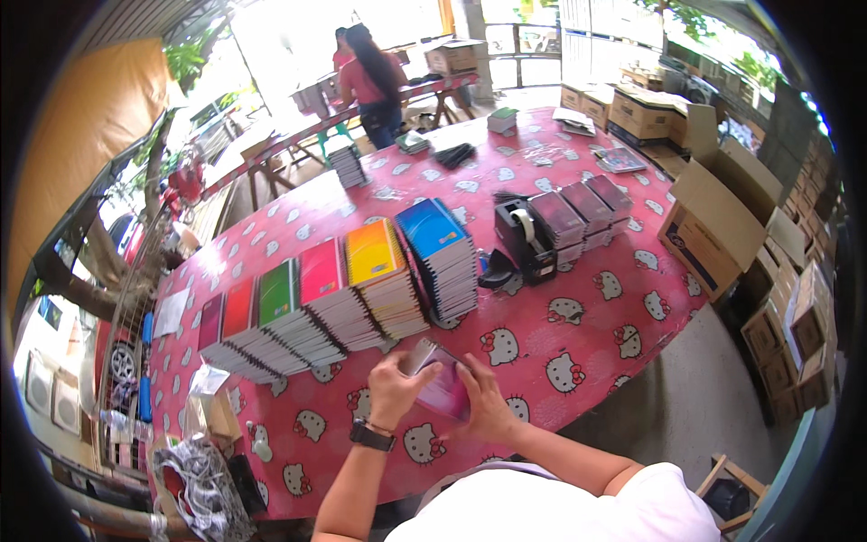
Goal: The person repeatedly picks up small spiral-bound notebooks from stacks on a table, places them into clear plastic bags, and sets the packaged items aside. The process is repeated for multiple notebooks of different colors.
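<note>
One purple notebook (442, 394) lies between left hand (394, 390) and right hand (488, 404), both clasping it.

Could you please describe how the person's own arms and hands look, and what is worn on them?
The left hand and right hand wear no gloves. On the left side there is a wide dark wristband, probably a watch; on the right, none. A white sleeve shows on the right.

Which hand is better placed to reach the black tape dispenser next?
Probably the right hand: it is nearer the tape dispenser. The line from the left hand passes close to the blue-topped notebook stack. Both hands are on the purple pack.
</note>
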Demonstrator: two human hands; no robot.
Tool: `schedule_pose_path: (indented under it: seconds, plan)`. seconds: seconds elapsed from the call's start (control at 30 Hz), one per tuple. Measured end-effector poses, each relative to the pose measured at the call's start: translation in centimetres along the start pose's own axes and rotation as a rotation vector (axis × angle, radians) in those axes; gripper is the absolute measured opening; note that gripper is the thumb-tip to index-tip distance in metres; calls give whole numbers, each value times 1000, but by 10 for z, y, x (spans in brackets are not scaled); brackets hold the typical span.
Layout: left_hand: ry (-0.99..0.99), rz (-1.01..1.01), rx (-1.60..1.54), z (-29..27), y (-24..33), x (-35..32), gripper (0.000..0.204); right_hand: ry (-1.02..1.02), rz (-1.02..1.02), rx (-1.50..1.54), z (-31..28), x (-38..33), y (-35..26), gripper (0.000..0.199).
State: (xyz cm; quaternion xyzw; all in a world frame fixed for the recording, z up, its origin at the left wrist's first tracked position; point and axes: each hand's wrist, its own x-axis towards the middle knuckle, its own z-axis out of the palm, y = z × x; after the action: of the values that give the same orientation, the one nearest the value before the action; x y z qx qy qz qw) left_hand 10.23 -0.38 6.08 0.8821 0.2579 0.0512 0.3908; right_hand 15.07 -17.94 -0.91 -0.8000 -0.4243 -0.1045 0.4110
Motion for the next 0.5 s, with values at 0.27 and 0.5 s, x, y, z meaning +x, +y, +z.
schedule_pose_path:
  seconds: [0.27,0.5]
  plan:
    - [-32,197,-547,34,-13,4,57,461,227,-67,-89,65,161,83]
    - [-71,-178,-758,55,-62,-20,42,311,363,-474,-156,222,257,82]
